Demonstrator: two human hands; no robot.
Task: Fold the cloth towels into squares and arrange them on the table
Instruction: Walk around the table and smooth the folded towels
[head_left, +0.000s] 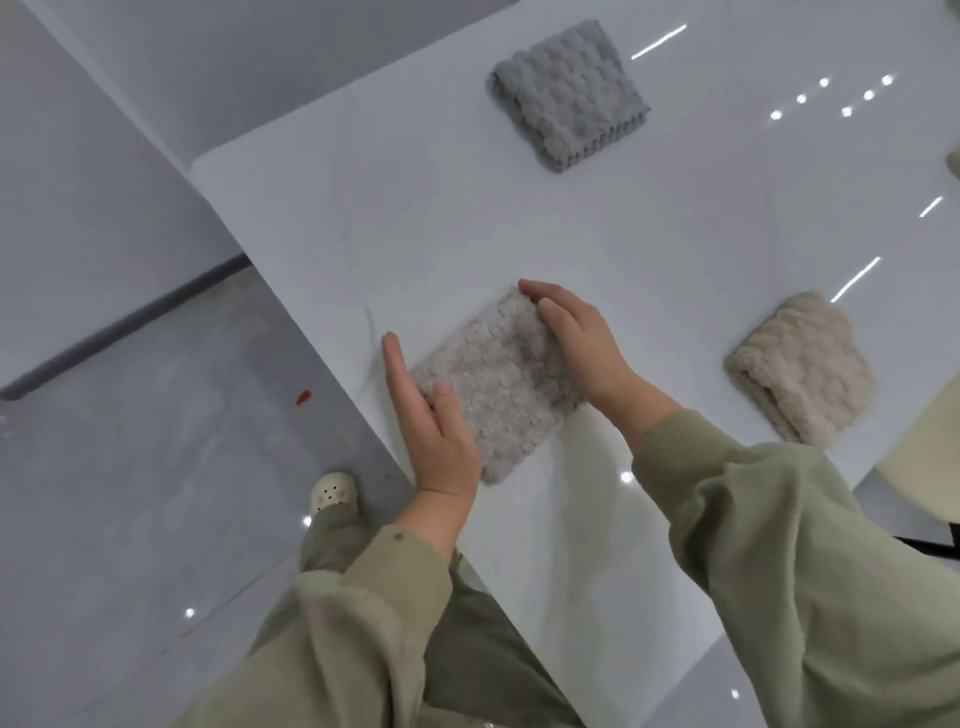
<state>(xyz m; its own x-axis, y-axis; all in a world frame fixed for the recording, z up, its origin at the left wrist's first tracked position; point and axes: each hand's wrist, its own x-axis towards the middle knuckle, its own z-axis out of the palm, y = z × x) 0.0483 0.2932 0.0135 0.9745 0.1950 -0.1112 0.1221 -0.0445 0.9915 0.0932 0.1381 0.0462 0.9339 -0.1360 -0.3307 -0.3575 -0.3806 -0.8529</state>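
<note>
A light grey bubble-textured towel (496, 387), folded into a rectangle, lies near the table's left edge. My left hand (428, 415) stands flat on edge against its left side, thumb resting on the cloth. My right hand (576, 343) presses palm-down on its far right part, fingers together. A darker grey towel (569, 93), folded square, sits at the far side of the table. A beige folded towel (800, 366) lies to the right.
The glossy white table (363, 218) has its left edge and rounded corner close to the towel. Below lies grey tiled floor (130, 467) with my shoe (335, 491). Another cloth's edge (953, 163) peeks in at the far right.
</note>
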